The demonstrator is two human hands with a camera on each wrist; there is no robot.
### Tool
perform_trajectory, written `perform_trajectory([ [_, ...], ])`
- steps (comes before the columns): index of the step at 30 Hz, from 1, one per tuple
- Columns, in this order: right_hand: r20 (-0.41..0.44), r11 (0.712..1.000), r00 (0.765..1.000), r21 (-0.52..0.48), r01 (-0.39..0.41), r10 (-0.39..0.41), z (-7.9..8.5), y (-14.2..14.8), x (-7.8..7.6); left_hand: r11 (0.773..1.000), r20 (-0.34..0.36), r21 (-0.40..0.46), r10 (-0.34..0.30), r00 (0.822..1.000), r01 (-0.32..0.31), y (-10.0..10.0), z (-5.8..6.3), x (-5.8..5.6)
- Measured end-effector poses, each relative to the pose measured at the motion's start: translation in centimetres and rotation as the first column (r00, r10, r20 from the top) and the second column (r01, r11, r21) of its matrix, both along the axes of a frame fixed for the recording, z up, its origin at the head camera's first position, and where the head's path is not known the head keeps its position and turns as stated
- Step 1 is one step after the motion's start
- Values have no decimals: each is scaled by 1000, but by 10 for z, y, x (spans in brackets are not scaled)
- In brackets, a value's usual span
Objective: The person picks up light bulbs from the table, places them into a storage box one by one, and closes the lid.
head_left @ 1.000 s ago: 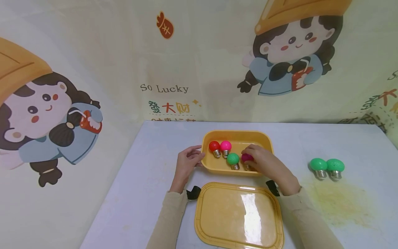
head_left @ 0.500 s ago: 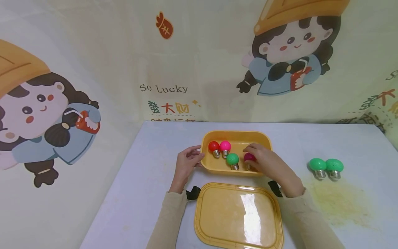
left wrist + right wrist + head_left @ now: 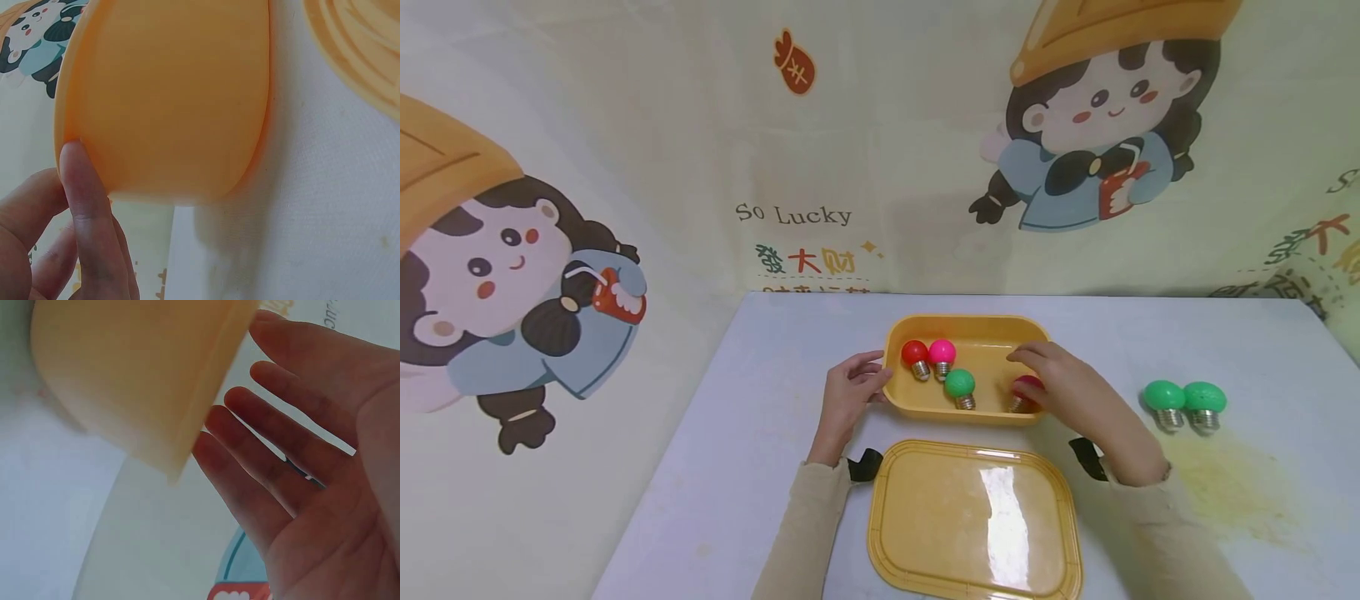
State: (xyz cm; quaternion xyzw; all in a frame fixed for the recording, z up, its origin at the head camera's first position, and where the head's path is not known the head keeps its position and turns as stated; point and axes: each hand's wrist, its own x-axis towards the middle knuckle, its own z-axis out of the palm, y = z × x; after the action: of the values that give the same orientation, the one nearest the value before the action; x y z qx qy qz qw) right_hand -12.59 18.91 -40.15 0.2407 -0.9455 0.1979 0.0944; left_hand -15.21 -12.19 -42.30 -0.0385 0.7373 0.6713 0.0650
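Lid (image 3: 943, 521) in front; tray (image 3: 981, 335) crosswise, reddish bulb (image 3: 1028, 380) with base toward the lid. Left hand (image 3: 852, 390) pinches the tray; right hand (image 3: 1067, 387) spreads loosely.

The person's left sleeve (image 3: 801, 521) and right sleeve (image 3: 1165, 542) are both plain beige and long, softly creased, with cuffs at the wrists. A small black tab (image 3: 866, 465) juts from the inner side of the left wrist, a black strip (image 3: 1087, 459) from the right. The left hand (image 3: 852, 390) and right hand (image 3: 1071, 392) are bare, with slim, round-tipped fingers (image 3: 284, 431); fine lines cross the right palm.
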Motion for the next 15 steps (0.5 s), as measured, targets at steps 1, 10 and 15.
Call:
perform_trajectory([
  [1, 8, 1000, 1000, 5, 5, -6, 1, 2, 1, 1000, 0, -6, 3, 1000, -3, 0, 0, 0],
  [10, 76, 998, 995, 36, 60, -63, 9, 16, 7, 1000, 4, -21, 7, 1000, -6, 0, 1, 0],
  [15, 69, 997, 995, 27, 66, -68, 9, 24, 10, 1000, 4, -16, 5, 1000, -5, 0, 2, 0],
])
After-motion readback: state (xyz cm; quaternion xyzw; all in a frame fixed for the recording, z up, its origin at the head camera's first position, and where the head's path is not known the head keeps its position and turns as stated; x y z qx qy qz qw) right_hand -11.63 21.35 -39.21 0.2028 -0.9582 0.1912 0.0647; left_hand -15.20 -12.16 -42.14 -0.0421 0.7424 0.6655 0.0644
